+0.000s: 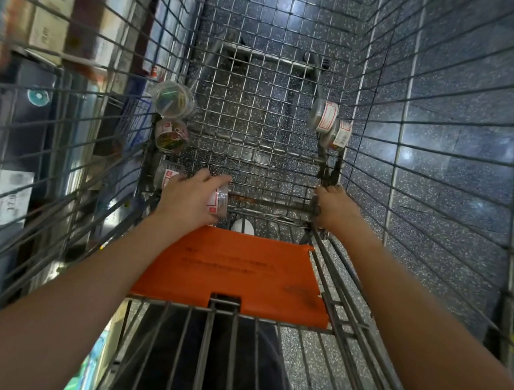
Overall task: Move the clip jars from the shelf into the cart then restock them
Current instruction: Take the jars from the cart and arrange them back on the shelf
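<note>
Wire metal cart (295,79); clear glossy plastic jars (174,100); matt orange flap (233,273).

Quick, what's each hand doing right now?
Left hand: holding a clear clip jar low inside the cart.
Right hand: holds no jar; fingers at the cart's wire corner, grip unclear.

Single head cam, wide-angle, steep down-fwd into wire cart (414,168), close over both forearms

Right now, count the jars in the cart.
6. Three along the left wall, two at the right wall, one in the left hand. None seems hidden.
</note>
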A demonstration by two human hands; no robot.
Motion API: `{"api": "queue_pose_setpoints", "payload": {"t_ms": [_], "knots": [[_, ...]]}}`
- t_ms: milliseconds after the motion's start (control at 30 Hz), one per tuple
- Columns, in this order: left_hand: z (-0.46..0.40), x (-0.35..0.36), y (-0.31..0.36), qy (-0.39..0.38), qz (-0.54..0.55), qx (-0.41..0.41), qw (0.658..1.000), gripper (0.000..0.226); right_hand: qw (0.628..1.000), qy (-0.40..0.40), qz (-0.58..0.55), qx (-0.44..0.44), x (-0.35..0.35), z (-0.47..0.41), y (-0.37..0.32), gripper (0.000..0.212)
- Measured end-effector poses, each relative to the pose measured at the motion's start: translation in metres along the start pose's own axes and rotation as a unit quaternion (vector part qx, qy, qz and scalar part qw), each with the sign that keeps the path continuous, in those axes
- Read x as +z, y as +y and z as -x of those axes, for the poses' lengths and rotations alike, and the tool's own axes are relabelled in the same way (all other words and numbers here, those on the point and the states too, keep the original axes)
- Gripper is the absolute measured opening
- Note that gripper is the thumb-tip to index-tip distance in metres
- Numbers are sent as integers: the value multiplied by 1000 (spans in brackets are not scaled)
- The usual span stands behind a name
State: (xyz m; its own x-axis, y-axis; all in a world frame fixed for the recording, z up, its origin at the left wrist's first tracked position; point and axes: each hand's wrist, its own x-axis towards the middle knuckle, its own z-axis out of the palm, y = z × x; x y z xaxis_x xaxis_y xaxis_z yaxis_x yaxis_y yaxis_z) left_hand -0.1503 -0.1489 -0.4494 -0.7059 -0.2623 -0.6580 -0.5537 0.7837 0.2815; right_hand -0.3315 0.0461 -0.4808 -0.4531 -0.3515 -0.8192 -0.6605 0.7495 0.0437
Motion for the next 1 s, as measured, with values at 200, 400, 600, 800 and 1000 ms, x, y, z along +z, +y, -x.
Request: {"api": "queue_pose_setpoints", "payload": {"t_ms": [200,400,600,800,1000], "knots": [[0,4,-4,6,-21,-3,1000,80,999,4,-13,34,1,-2,0,54],[0,0,2,18,-8,-22,1000,70,999,3,-23,45,4,-8,3,48],[-1,2,2,-19,107,-14,994,76,998,-6,-40,41,4,-10,2,50],[-2,1,4,-31,159,-27,986,84,997,-6,-76,23,-2,-7,-2,54],[3,-5,8,-18,159,-26,987,67,989,-15,-145,-26,-7,-4,-22,51]]}}
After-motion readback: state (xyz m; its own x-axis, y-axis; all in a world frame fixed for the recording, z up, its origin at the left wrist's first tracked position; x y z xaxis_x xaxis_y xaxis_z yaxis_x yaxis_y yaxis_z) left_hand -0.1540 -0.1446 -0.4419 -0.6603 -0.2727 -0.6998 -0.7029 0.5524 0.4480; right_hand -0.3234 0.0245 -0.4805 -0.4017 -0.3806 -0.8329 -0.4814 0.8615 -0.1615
